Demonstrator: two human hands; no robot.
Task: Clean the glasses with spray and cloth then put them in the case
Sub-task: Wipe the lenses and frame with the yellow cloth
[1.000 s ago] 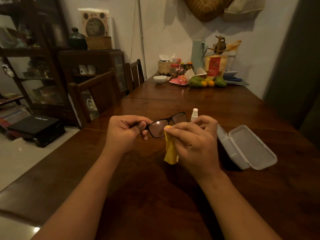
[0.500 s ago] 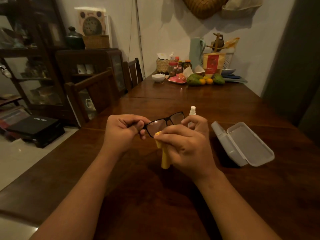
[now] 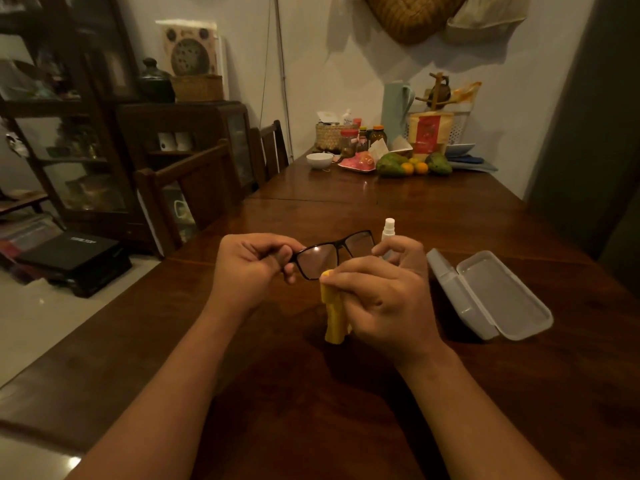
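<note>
Left hand (image 3: 247,268) grips the glasses (image 3: 332,254) at one end; right hand (image 3: 384,299) pinches the yellow cloth (image 3: 334,313) against the near lens, left of the open case (image 3: 491,296).

Long dark polished wooden table (image 3: 433,209), open pale grey plastic glasses case (image 3: 491,299) lying near its right edge, small white spray bottle (image 3: 388,230) standing upright, white bowl (image 3: 319,160), pink plate (image 3: 356,164), green and orange fruit (image 3: 412,164) at the far end

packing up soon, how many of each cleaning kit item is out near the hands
glasses: 1
yellow cloth: 1
spray bottle: 1
open case: 1
total: 4
</note>
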